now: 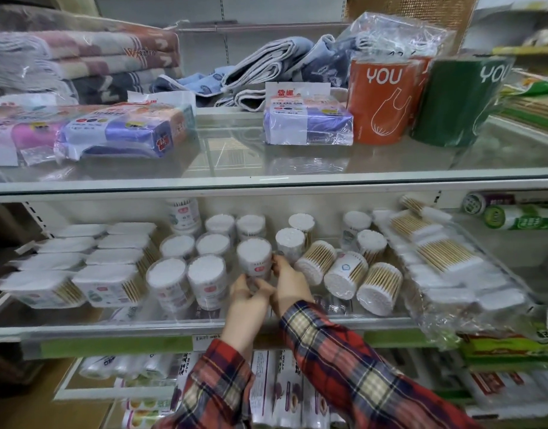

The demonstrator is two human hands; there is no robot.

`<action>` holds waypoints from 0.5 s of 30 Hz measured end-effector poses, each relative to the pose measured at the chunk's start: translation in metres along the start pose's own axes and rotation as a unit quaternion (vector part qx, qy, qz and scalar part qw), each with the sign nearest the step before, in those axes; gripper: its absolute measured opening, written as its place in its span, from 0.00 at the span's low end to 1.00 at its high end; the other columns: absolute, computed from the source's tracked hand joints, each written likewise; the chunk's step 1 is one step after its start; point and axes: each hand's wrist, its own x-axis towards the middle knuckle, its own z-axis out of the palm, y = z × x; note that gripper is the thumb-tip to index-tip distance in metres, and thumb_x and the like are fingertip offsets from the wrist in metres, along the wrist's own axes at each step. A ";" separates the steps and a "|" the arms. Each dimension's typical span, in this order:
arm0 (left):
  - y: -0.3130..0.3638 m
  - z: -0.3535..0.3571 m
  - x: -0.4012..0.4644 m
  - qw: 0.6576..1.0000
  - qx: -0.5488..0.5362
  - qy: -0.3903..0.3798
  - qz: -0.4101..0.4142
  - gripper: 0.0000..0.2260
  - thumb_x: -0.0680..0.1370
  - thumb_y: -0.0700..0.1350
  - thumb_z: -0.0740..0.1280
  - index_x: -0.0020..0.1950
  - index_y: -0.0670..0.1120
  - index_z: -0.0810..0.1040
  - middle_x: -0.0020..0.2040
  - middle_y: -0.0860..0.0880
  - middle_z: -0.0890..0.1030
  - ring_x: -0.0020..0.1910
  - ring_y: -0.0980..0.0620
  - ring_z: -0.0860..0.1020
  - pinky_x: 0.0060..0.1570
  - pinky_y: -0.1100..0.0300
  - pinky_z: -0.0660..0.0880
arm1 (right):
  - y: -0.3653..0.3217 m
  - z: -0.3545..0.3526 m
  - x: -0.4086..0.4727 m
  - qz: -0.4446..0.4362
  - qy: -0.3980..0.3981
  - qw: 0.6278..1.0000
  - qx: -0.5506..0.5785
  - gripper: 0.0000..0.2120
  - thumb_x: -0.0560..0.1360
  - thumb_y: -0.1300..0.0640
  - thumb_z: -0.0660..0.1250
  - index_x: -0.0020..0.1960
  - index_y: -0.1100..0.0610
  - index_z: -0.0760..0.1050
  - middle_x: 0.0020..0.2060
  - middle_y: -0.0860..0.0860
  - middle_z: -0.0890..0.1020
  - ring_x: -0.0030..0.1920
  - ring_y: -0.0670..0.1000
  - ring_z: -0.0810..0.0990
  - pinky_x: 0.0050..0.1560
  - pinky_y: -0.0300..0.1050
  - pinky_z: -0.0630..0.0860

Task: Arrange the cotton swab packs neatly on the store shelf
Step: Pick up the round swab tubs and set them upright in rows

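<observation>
Several round cotton swab packs stand upright in rows on the middle glass shelf (161,328). Both hands reach in together and grip one round pack (254,257) standing upright in the middle of the shelf: my left hand (246,297) at its lower front, my right hand (289,281) at its right side. To the right, several round packs (347,274) lie tipped on their sides, wooden sticks showing. Rectangular swab boxes (107,281) sit in two columns at the left. A big clear bag of flat swab packets (443,261) leans at the right.
The upper glass shelf (266,185) carries folded towels (80,60), wrapped cloth packs (308,122) and orange (379,100) and green (458,103) bag rolls. Cling wrap boxes (266,388) fill the shelf below. Green-labelled rolls (520,216) lie at the far right.
</observation>
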 end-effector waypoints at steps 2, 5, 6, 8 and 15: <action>0.000 0.002 0.003 1.000 -0.005 0.001 0.003 0.19 0.73 0.44 0.65 0.64 0.48 0.73 0.57 0.45 0.80 0.57 0.44 0.78 0.62 0.42 0.73 | 0.000 0.000 0.001 -0.006 -0.011 1.000 -0.026 0.26 0.75 0.55 0.66 0.70 0.48 0.63 0.63 0.51 0.77 0.60 0.53 0.77 0.62 0.46 0.72; 0.001 0.006 0.008 1.000 -0.023 0.002 0.003 0.21 0.77 0.39 0.64 0.69 0.48 0.69 0.61 0.47 0.79 0.59 0.44 0.78 0.62 0.44 0.74 | -0.001 0.004 0.004 -0.009 -0.031 0.998 -0.059 0.31 0.73 0.58 0.66 0.72 0.47 0.58 0.64 0.53 0.76 0.61 0.54 0.77 0.64 0.52 0.72; 0.002 0.007 0.010 1.000 -0.030 0.006 0.003 0.22 0.77 0.39 0.64 0.70 0.48 0.68 0.62 0.47 0.78 0.59 0.44 0.78 0.62 0.44 0.74 | -0.001 0.006 0.004 -0.008 -0.035 0.998 -0.059 0.33 0.71 0.57 0.67 0.72 0.47 0.56 0.64 0.53 0.76 0.61 0.54 0.77 0.64 0.54 0.72; 0.001 0.009 0.014 0.999 -0.038 0.013 0.002 0.23 0.76 0.40 0.65 0.71 0.49 0.67 0.62 0.47 0.78 0.59 0.44 0.78 0.60 0.44 0.74 | 0.002 0.009 0.006 -0.006 -0.034 0.999 -0.041 0.35 0.69 0.55 0.69 0.71 0.47 0.56 0.63 0.53 0.76 0.61 0.55 0.78 0.64 0.54 0.73; -0.001 0.015 0.022 0.998 -0.052 0.023 0.017 0.24 0.74 0.43 0.67 0.70 0.50 0.68 0.62 0.47 0.78 0.59 0.42 0.78 0.61 0.38 0.73 | 0.006 0.011 0.010 -0.023 -0.034 0.998 -0.050 0.31 0.71 0.53 0.67 0.70 0.46 0.58 0.62 0.53 0.77 0.61 0.55 0.77 0.63 0.54 0.73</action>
